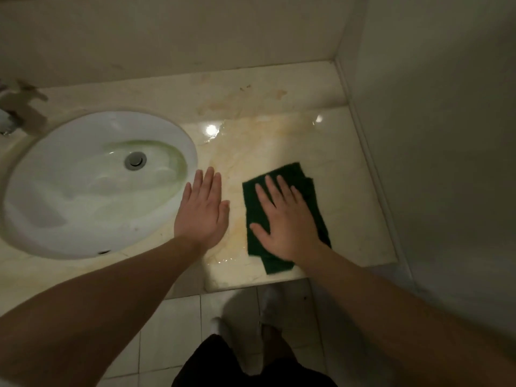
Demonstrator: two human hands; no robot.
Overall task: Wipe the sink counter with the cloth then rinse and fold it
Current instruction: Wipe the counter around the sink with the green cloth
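A dark green cloth (296,174) lies flat on the beige marble sink counter (349,191), right of the basin. My right hand (284,219) presses flat on top of the cloth with fingers spread, covering its middle. My left hand (202,210) rests flat with fingers together at the counter beside the rim of the white oval sink (69,191); it holds nothing. The counter looks wet and shiny around the cloth, with yellowish stains.
A metal tap (11,118) stands at the far left behind the basin, and the drain (136,161) sits in the bowl. Walls close the counter at the back and right. White floor tiles (178,331) and my legs show below the counter's front edge.
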